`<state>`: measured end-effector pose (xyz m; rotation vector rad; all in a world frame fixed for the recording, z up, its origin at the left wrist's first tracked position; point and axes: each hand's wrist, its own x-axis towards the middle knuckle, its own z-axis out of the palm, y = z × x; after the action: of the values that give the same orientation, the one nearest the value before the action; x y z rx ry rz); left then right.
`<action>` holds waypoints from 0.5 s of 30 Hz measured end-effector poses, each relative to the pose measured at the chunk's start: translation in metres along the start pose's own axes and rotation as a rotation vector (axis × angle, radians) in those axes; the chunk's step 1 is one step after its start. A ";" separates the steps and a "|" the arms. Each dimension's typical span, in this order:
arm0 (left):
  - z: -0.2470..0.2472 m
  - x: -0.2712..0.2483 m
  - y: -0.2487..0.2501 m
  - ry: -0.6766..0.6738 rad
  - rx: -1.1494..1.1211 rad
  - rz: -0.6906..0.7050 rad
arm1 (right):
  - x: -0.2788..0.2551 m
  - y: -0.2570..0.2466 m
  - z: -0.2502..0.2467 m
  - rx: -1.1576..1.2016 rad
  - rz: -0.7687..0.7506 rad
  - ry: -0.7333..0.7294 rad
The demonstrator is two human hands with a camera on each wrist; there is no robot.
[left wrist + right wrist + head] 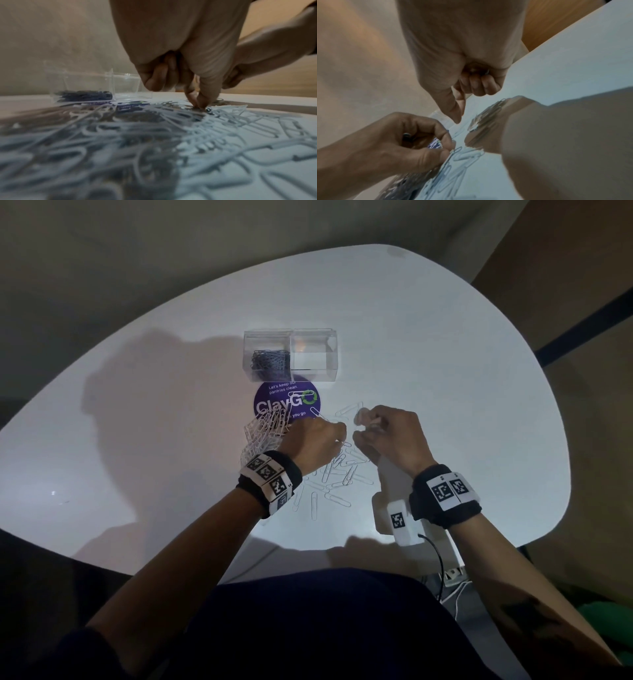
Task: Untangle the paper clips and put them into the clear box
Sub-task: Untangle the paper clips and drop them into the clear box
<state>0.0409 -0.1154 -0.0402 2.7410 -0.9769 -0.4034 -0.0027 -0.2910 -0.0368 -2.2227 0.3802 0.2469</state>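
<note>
Head view: left hand (pixel 313 440) fingers pinching thin white wire paper clips (pixel 337 474) heaped on white bench (pixel 445 371), right hand (pixel 383 436) fingers curled, hold unclear; light, springy, slippery, best gripped by loop ends.

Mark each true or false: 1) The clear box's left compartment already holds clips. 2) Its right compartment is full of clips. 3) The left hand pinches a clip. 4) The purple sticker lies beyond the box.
1) True: dark clips lie in the left compartment of the clear box.
2) False: the right compartment looks empty.
3) True: the left hand pinches a white clip at the pile.
4) False: the purple sticker lies on the near side of the box.
</note>
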 end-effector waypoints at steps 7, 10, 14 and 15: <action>0.000 -0.001 -0.008 -0.093 -0.143 -0.089 | -0.014 0.000 0.009 -0.072 -0.073 -0.046; -0.002 -0.005 -0.016 -0.021 -0.370 -0.148 | -0.018 0.003 0.015 -0.101 -0.130 -0.077; -0.009 -0.004 -0.028 0.046 -0.508 -0.217 | -0.018 0.008 0.029 -0.157 -0.183 -0.098; -0.010 -0.004 -0.029 0.063 -0.478 -0.233 | -0.019 0.008 0.032 -0.190 -0.211 -0.109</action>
<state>0.0587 -0.0900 -0.0378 2.4101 -0.4668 -0.5087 -0.0242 -0.2677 -0.0565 -2.4016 0.0630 0.2995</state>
